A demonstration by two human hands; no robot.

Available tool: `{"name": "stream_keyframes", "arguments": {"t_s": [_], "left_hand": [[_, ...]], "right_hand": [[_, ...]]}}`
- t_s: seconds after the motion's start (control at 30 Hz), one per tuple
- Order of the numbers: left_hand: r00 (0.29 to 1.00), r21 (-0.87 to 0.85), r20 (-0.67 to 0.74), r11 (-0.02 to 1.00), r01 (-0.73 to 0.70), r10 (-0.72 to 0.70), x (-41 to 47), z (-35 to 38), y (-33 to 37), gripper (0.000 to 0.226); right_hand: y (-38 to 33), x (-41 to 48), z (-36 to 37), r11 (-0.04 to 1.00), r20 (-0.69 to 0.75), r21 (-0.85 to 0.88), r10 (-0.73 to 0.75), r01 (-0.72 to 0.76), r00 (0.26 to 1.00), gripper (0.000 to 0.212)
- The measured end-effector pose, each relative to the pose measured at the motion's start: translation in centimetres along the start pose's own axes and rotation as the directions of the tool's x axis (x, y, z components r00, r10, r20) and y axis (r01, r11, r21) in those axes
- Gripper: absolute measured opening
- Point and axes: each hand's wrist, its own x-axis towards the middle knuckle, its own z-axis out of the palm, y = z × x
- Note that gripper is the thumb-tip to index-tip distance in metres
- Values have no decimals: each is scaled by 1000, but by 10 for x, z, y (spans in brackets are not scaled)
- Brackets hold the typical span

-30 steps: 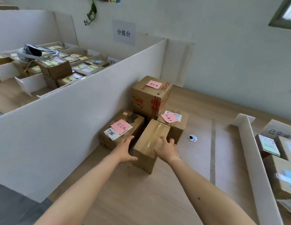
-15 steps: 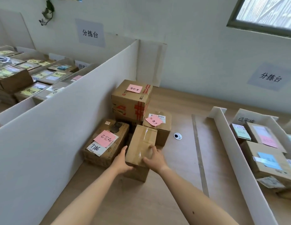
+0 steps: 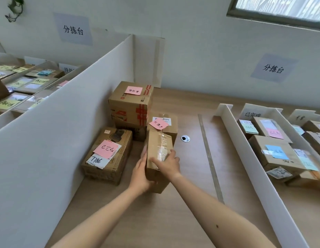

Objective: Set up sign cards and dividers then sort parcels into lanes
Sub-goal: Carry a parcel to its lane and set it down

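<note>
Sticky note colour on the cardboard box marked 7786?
Pink: the sticky note on the brown cardboard box marked 7786, head view.

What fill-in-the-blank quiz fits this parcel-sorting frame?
The white label on the printed box beside the tall divider reads ____. The note on the red-taped box is ____. The left hand lies flat on the ____ side of the plain taped box, which the right hand grips. The round cable hole lies to the ____ of that box.
Missing: 7786; pink; left; right.
</note>
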Motion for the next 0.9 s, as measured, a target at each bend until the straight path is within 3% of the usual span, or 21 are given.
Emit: {"name": "stream_keyframes", "arguments": {"t_s": [0.23,0.53,0.67,0.83,0.9], "left_hand": [[977,199,-61,961,-190,206,-2,23,32,96],[906,176,-91,902,-394,413,-19,91,92,81],[857,218,-66,846,-487,511,-29,117,119,87],[906,224,-106,897,-380,410,-44,135,147,105],[938,147,-66,933,-329,342,-44,140,160,114]], "right_hand": [[13,-19,-37,962,-7,253,110,-104,994,128],[65,-51,-125,882,-165,471,107,-17,981,104],[92,-67,-164,817,-193,575,93,35,977,118],[126,-83,-212,759,-228,643,66,99,971,118],[138,-90,-234,722,-230,681,53,122,972,115]]}}
